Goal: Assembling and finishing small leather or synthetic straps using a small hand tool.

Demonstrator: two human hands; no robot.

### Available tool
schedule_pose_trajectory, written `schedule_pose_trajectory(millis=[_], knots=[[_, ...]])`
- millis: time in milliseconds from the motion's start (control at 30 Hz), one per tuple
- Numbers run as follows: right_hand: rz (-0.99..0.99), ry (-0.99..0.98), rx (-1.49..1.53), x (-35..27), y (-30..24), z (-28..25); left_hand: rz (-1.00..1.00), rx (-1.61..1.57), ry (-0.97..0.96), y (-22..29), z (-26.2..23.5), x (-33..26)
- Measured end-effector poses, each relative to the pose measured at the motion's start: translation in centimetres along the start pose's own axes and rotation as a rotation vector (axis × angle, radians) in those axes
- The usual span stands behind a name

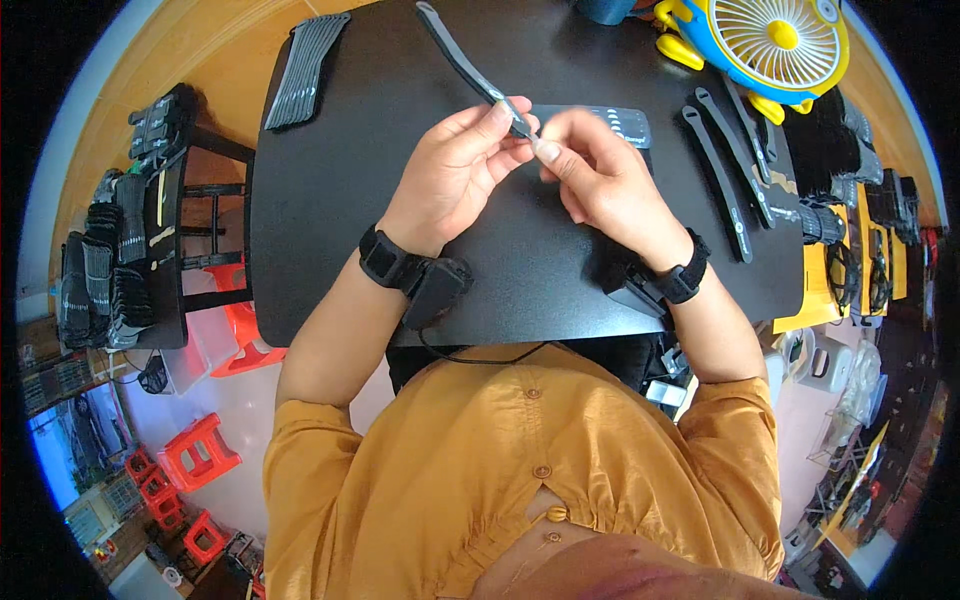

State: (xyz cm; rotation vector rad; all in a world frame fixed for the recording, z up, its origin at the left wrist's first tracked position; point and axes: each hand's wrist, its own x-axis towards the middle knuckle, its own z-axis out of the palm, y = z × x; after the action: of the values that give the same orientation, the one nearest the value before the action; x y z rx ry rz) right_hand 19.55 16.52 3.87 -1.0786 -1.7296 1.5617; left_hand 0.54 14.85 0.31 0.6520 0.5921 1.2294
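A long black strap (458,62) with a rounded, holed far end slants over the table in my left hand (448,170). Left thumb and fingers pinch it close to its near end. Against that same end, my right hand (612,185) is closed, thumb pressed to forefinger. Something small and pale shows at its fingertips, too small to make out. Behind my right hand lies a dark sheet with white oval labels (626,125), partly covered by the hand. Several similar black straps (718,185) lie apart on the right of the table.
A neat stack of straps (308,68) lies at the table's far left. A yellow and blue fan (782,40) stands at the far right. More strap bundles sit on a side stand (128,255) at left. Red stools (200,452) stand on the floor.
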Motion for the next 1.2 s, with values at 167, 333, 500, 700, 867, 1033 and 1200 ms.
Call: schedule_pose_trajectory(millis=[167,333,500,700,867,1033,1200], knots=[[-0.525,0.217,-0.309,0.9,1.7,0.6,-0.007,-0.028,-0.024,0.1,0.1,0.0],[-0.58,0.107,-0.263,1.5,1.9,0.3,-0.048,0.021,0.005,1.0,0.3,-0.2],[-0.368,0.193,-0.203,0.7,1.5,0.0,0.049,0.629,0.156,0.4,2.2,0.2],[-0.166,0.14,-0.09,0.0,1.2,0.5,0.625,1.164,0.203,-0.1,2.1,-0.4],[-0.176,0.215,-0.099,-0.1,2.4,-1.0,0.707,1.15,0.07,-1.5,2.1,0.6],[-0.181,0.237,-0.091,0.7,3.1,-0.7,0.766,1.174,0.07,-2.0,1.3,1.4],[-0.18,0.277,-0.014,0.9,2.3,-0.1,0.789,1.161,0.091,-2.3,1.5,1.8]])
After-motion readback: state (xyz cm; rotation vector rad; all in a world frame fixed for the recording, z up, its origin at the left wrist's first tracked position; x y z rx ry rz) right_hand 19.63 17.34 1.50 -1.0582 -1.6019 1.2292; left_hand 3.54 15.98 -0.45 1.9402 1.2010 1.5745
